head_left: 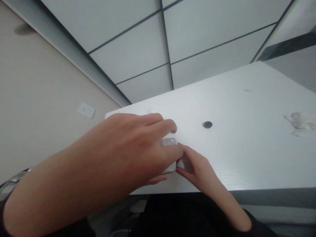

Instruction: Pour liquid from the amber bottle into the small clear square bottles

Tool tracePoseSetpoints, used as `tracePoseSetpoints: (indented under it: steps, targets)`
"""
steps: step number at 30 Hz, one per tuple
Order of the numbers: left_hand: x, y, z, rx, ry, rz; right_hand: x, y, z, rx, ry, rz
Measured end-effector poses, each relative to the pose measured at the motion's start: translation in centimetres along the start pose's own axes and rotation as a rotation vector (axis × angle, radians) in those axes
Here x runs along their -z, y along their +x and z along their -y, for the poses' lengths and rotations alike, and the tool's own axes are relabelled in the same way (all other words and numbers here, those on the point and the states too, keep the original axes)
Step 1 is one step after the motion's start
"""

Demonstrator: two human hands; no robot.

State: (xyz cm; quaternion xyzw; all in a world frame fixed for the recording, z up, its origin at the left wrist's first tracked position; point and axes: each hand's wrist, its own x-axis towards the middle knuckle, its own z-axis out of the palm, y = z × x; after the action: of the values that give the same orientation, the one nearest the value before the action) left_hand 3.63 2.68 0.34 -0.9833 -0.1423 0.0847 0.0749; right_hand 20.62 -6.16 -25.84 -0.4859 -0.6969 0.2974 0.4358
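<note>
My left hand [138,141] reaches in from the left, closed on a small white boxy object [170,165]. The object has a shiny, partly see-through top part [169,141]. Much of it is hidden behind my left fingers, and I cannot make out its exact kind. From the right, my right hand [195,163] meets its right side, with fingers bent around a pale part that shows between thumb and fingers. Both hands are close together over the near edge of the white table [237,148].
A small dark round disc [207,124] lies on the table beyond my hands. Farther right is a crumpled whitish bundle [300,121], with a thin pale strip [247,90] behind it. A small clear piece [151,111] shows past my left hand. White panelled doors [138,65] stand behind the table.
</note>
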Motion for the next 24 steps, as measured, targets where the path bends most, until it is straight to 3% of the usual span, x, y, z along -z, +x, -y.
tracePoseSetpoints:
  steps: [6, 24]
  targets:
    - [-0.4, -0.6, 0.6, -0.017, -0.01, -0.014, 0.0, 0.0, 0.1, -0.04, -0.007, 0.024]
    - [-3.6, -5.0, 2.0, 0.232, -0.343, -0.022, -0.1, 0.3, 0.2, -0.038, 0.011, 0.027]
